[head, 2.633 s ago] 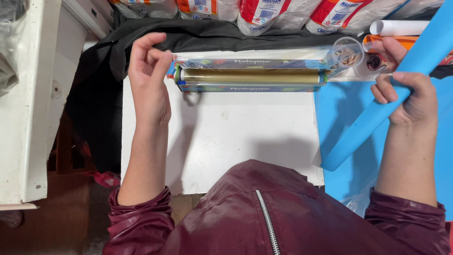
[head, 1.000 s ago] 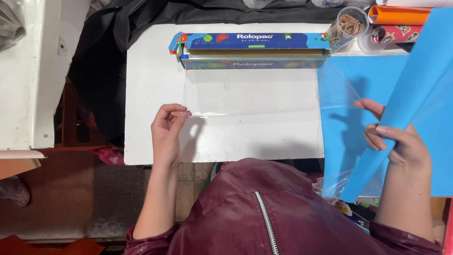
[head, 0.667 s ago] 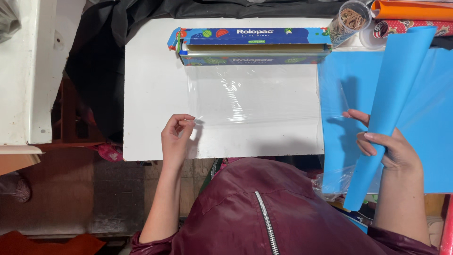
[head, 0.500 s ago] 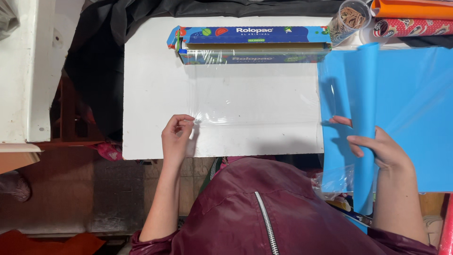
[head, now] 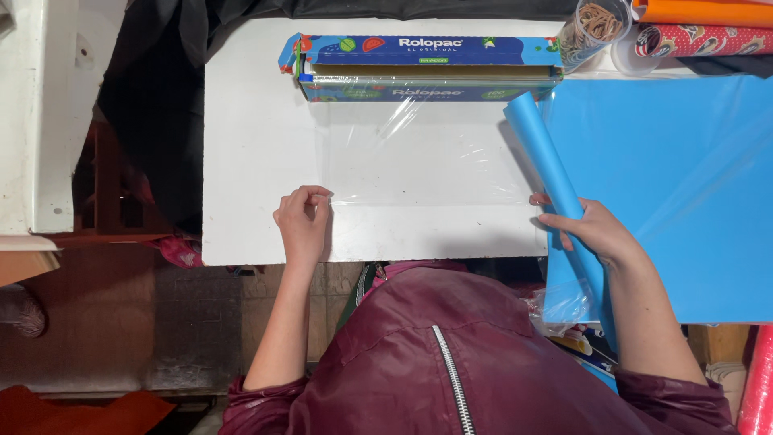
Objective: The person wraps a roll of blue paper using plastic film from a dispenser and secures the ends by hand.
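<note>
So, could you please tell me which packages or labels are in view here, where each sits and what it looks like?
Cling film box: far edge of the white board, long, blue, lid open, fruit pictures, printed label.
Clear jar: right of the box, holds rubber bands, no label visible.

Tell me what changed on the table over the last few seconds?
The left hand drew clear film out of the box toward the person. The right hand curled the blue sheet into a roll. The box stayed on the white board.
</note>
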